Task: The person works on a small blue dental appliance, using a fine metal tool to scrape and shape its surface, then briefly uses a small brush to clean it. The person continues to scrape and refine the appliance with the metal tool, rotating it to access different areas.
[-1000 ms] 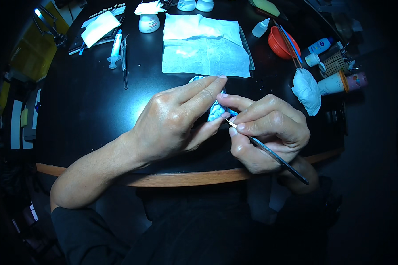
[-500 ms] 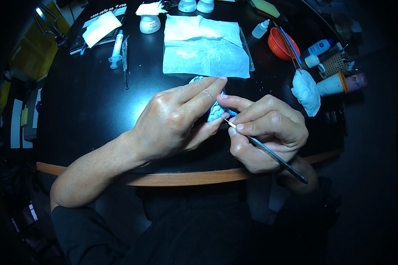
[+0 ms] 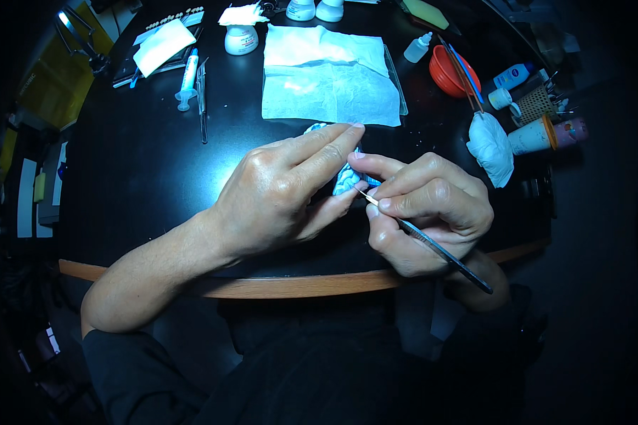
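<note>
My left hand (image 3: 280,180) curls around a small blue-and-white piece with rounded, lumpy relief (image 3: 347,179). Much of that piece is hidden under my fingers; a bit of it shows beyond them near the white sheet. In my right hand (image 3: 432,212), a fine paintbrush (image 3: 432,245) is pinched between thumb and fingers. Its dark handle slants down to the right, and its thin tip meets or nearly meets the lower right edge of the piece. The index finger of my right hand rests against the piece's upper right side.
Ahead lies a creased white sheet (image 3: 333,78). To the left are a syringe (image 3: 188,81), tweezers (image 3: 203,106) and a white pad (image 3: 164,47); behind stands a white jar (image 3: 241,40). On the right are a dropper bottle (image 3: 418,47), red bowl (image 3: 452,71) and crumpled tissue (image 3: 490,149).
</note>
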`<act>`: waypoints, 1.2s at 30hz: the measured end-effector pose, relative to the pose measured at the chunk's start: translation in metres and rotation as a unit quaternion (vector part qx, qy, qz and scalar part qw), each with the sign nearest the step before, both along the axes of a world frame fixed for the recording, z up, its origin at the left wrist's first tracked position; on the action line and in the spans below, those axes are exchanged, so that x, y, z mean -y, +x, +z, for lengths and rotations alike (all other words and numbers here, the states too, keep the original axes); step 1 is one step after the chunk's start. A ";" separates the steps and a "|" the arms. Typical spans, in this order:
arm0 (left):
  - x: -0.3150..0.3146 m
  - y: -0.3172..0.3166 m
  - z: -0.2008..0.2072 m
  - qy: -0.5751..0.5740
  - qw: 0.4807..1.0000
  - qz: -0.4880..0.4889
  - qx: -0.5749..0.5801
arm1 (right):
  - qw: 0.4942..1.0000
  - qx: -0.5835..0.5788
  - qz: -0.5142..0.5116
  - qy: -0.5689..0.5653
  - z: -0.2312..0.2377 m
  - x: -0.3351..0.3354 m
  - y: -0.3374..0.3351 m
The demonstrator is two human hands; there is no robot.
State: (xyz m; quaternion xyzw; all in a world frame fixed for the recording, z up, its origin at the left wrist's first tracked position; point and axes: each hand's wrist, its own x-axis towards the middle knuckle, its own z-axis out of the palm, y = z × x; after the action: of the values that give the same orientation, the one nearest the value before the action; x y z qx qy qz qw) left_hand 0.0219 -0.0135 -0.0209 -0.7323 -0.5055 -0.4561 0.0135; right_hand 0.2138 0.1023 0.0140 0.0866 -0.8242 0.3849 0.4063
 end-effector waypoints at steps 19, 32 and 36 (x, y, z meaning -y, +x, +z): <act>-0.001 0.000 0.000 0.003 1.000 -0.004 0.001 | 1.000 0.002 -0.006 0.011 0.002 0.001 0.001; -0.001 0.000 0.005 -0.001 1.000 0.001 -0.010 | 1.000 0.002 -0.013 0.011 0.004 0.002 0.002; 0.001 -0.001 0.004 -0.004 1.000 0.005 -0.014 | 1.000 -0.002 -0.010 0.016 0.001 0.002 0.000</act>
State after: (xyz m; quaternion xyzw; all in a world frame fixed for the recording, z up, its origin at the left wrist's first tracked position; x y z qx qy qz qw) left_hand 0.0214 -0.0147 -0.0173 -0.7358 -0.5111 -0.4438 0.0194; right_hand 0.2136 0.1006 0.0150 0.0853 -0.8302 0.3674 0.4105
